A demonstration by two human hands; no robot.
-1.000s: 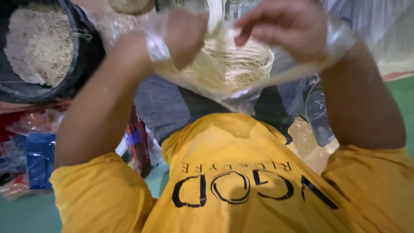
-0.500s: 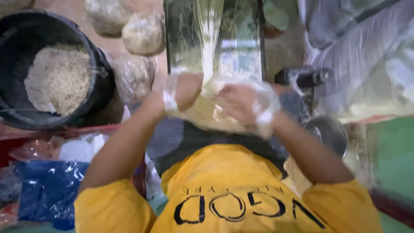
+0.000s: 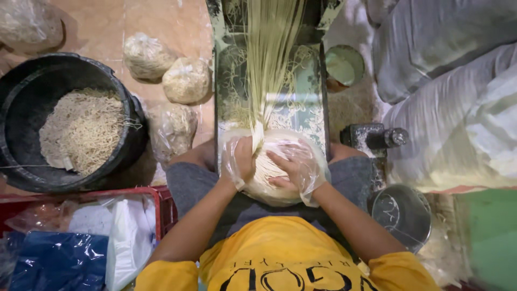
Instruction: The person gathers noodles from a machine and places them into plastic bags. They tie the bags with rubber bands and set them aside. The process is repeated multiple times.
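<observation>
Noodles (image 3: 269, 167) in clear bag (image 3: 318, 161), gathered under both gloved hands, left hand (image 3: 242, 161), right hand (image 3: 291, 164)

Bagged noodle bundle (image 3: 24, 24) cut off at top-left edge

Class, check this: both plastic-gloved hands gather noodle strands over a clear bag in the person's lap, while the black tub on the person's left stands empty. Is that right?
Not quite. The black tub is not empty: the head view shows a heap of noodles in it. The rest holds: the left hand and right hand, in plastic gloves, gather noodle strands over the clear bag in the lap.
</observation>
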